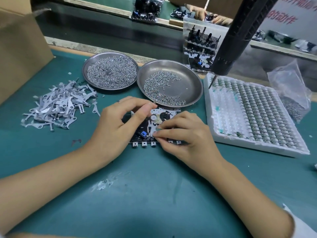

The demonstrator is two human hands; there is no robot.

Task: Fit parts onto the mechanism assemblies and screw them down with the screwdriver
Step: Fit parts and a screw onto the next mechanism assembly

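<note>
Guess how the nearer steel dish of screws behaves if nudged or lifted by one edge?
The nearer steel dish looks shallow and smooth, so it would probably slide easily on the green mat. Its screws lie loose and bunched toward one side, so lifting an edge would likely send them sliding and rolling. Its near rim seems to overlap the mechanism assembly, so it may already rock.

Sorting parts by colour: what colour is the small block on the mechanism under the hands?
Blue; the small block shows clearly in the head view.

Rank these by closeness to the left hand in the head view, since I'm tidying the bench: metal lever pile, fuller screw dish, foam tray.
1. Metal lever pile, just left of the left hand.
2. Fuller screw dish, behind it.
3. Foam tray, far right.
</note>
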